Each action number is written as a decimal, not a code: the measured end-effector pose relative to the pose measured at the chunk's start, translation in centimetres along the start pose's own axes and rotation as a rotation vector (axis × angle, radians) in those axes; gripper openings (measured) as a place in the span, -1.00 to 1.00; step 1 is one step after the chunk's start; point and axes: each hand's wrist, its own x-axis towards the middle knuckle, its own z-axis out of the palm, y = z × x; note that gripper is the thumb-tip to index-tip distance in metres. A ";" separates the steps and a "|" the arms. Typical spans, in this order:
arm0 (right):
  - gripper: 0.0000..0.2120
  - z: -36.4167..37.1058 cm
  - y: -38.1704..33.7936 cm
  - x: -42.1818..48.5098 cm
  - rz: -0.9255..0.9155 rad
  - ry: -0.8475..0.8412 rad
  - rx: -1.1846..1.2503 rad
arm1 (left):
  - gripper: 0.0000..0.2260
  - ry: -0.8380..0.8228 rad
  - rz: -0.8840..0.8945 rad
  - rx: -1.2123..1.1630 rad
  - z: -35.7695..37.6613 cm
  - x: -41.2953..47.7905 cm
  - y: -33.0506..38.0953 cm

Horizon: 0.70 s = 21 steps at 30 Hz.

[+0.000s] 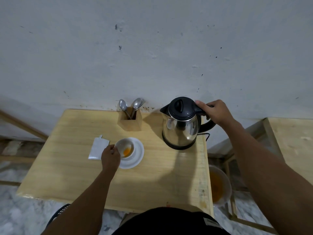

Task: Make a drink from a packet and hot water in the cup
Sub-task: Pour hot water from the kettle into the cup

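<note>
A white cup (125,147) stands on a white saucer (137,156) near the middle of the wooden table (152,175); orange powder lies in its bottom. My left hand (110,157) grips the cup's left side. A torn white packet (98,148) lies flat just left of the cup. At the back right, a steel kettle (181,126) with a black lid stands on its black base. My right hand (214,112) is closed around the kettle's black handle.
A wooden holder (130,122) with spoons and a fork stands at the back by the wall. A bowl with orange liquid (218,185) sits below the table's right edge. Another wooden table (291,141) stands to the right.
</note>
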 end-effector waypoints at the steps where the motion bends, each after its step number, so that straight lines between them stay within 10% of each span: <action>1: -0.13 0.0 0.1 0.1 0.001 0.003 0.007 | -0.78 0.003 -0.007 -0.007 0.0 -0.1 0.1; 21: -0.37 2.0 -2.3 -1.7 -0.189 0.189 0.025 | -0.90 -0.055 -0.029 -0.078 -0.6 -0.3 0.0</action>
